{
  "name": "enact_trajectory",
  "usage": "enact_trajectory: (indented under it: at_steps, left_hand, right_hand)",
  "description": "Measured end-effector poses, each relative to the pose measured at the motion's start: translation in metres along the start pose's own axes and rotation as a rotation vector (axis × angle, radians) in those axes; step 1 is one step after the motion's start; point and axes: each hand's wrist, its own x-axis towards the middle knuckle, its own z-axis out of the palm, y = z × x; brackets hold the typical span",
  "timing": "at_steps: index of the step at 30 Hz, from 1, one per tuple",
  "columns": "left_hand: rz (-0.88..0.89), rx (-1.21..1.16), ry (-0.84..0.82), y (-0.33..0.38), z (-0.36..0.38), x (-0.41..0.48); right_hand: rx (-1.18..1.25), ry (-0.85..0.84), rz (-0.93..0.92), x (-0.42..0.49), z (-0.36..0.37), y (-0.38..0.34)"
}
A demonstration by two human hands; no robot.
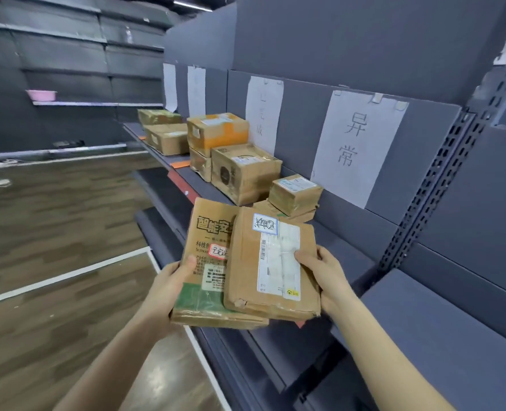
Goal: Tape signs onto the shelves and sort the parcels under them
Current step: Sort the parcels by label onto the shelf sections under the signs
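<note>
The left hand (171, 281) grips the left edge of a printed parcel (206, 256), thumb on top. A smaller brown parcel (246, 271) overlaps it, its right edge pinched by the right hand (324, 272). Both are held over the front edge of the shelf (334, 232), below the rightmost sign (358, 146).
</note>
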Motion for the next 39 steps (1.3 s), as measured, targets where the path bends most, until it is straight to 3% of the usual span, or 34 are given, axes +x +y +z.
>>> enact_trajectory:
  at_steps: [7,15,25,31,39]
  left_hand:
    - [0.006,-0.054,0.051,0.04,-0.08,0.068]
    - [-0.049,-0.046,0.036,0.04,-0.107,0.154]
    - [-0.001,-0.17,0.002,0.085,-0.049,0.293]
    - [0.043,-0.189,-0.099,0.134,-0.004,0.371]
    - [-0.04,-0.166,-0.214,0.158,0.026,0.459]
  right_hand:
    - [0.076,-0.052,0.023,0.056,0.101,0.003]
    - [0.029,0.0,0.044,0.113,0.142,-0.006]
    - [0.075,0.138,-0.065,0.229,0.141,-0.041]
    - [0.113,0.231,-0.126,0.291,0.131,-0.087]
    - [0.122,0.431,-0.128,0.342,0.125,-0.099]
